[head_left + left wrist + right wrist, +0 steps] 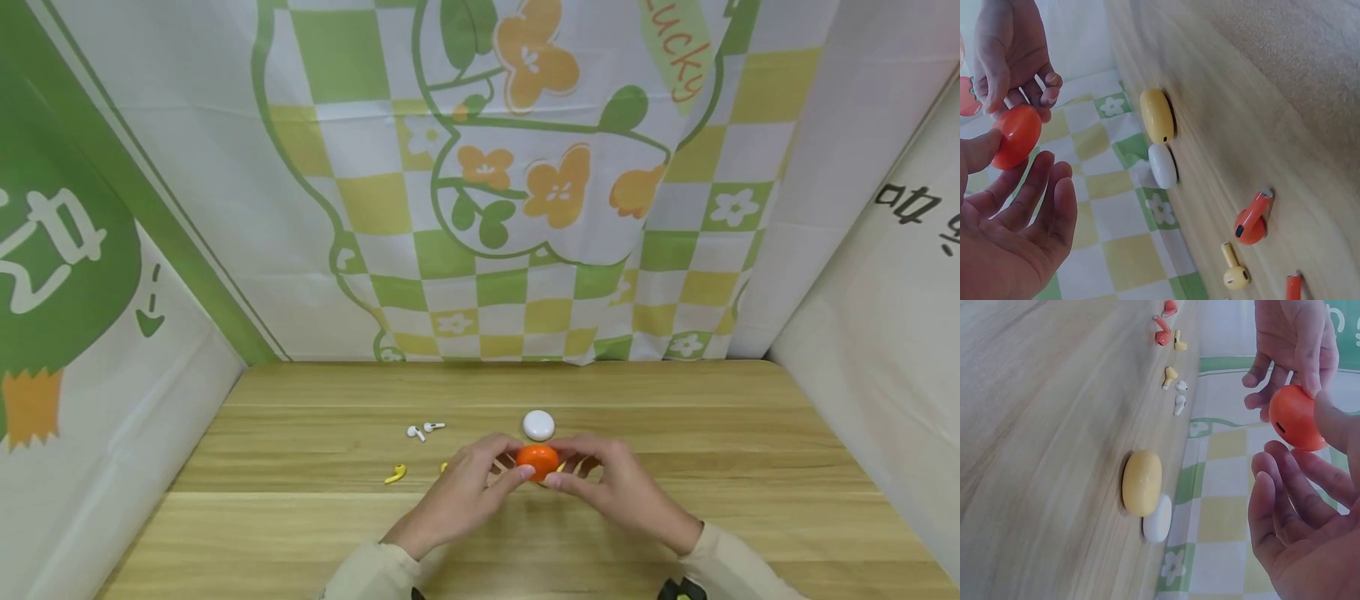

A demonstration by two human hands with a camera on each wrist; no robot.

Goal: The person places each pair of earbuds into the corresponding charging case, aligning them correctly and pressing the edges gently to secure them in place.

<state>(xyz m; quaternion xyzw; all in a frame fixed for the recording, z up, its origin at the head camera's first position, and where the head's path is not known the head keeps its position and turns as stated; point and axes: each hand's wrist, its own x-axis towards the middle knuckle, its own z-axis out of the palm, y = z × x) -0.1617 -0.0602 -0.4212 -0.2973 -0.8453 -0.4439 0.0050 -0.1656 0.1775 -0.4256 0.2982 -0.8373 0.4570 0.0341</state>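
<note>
A glossy orange earbud charging case (537, 462) is held up between both hands, above the table. My left hand (474, 479) pinches its left side with thumb and fingers; the other fingers curve loosely below in the left wrist view. From the right, my right hand (618, 483) pinches the same case, its thumb (1333, 422) lying against the shell. A small dark slot marks the case in the right wrist view. The lid looks closed. A yellow earbud case (1157, 115) lies on the table, mostly hidden behind the hands in the head view. Beside it sits a white earbud case (538, 425).
White earbuds (416, 432) lie on the wooden table (315, 533) left of the cases. Nearer are yellow earbuds (396, 474), one partly covered by the left hand. Orange earbuds (1250, 225) show in the wrist views. A patterned cloth (480, 292) hangs behind the table.
</note>
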